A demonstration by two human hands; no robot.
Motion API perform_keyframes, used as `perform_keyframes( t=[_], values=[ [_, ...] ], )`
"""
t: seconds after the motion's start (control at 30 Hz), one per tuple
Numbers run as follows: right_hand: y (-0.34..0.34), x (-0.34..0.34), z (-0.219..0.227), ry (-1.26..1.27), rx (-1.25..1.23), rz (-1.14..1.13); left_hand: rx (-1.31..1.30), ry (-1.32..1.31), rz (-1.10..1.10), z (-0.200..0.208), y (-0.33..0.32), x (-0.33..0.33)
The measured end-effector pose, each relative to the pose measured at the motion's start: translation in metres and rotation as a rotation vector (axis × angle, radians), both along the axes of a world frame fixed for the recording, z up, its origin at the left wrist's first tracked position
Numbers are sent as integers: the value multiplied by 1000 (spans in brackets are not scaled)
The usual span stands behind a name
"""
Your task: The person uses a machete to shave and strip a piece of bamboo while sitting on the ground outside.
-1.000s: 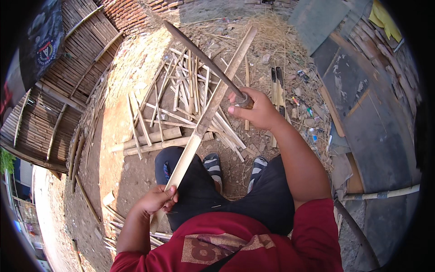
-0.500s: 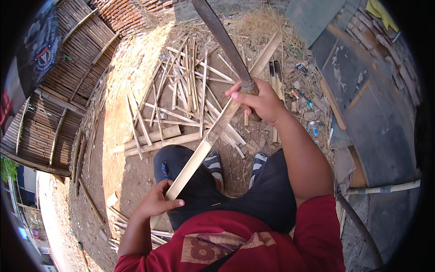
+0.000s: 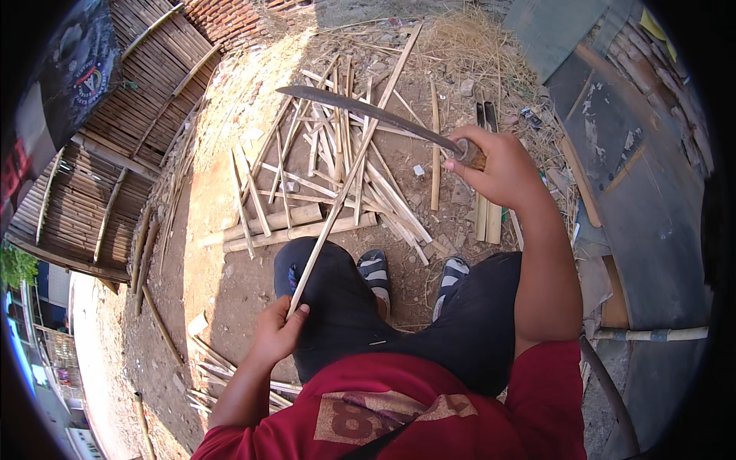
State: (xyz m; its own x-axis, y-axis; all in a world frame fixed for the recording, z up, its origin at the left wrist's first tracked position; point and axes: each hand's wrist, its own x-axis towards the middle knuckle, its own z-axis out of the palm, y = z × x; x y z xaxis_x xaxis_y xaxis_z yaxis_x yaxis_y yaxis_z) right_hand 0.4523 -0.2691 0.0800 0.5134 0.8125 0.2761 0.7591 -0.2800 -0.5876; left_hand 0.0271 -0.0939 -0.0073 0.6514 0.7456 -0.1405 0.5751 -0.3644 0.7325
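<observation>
My left hand [image 3: 279, 331] is closed around the lower end of a long, pale bamboo strip [image 3: 310, 270]. The strip slants up and away over my left knee, its narrow edge toward me. In my closed right hand [image 3: 502, 169] is the short wooden handle of a machete [image 3: 330, 97]. Its dark, slightly curved blade points left and crosses over the strip's upper part in this view; whether they touch I cannot tell. Several split bamboo strips [image 3: 395, 203] lie in a loose pile on the ground beyond my feet.
Two bamboo poles [image 3: 307, 231] lie before my left knee. Two split bamboo lengths [image 3: 487, 218] rest near my right foot. A slatted bamboo panel [image 3: 100, 203] stands at left, dark sheets [image 3: 652, 222] at right. Dry straw [image 3: 475, 50] covers ground farther back.
The machete has swung from pointing away to pointing left, and my right hand has moved right, off the strip. The strip has turned from its broad face to its narrow edge and stands steeper.
</observation>
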Motion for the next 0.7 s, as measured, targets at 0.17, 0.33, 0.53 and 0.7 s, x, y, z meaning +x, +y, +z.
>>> perform_keyframes(
  t=[0.17,0.33,0.53,0.7],
  values=[
    [26,-38,-17,-309,-123,298,22,109,36,23,-1,25],
    [38,-21,-38,-290,-47,173,220,216,35,44,-7,37],
    [39,-33,-31,-306,-109,170,245,113,-19,29,-2,47],
    [45,-11,-43,-148,-25,85,299,109,15,22,1,46]
  ],
)
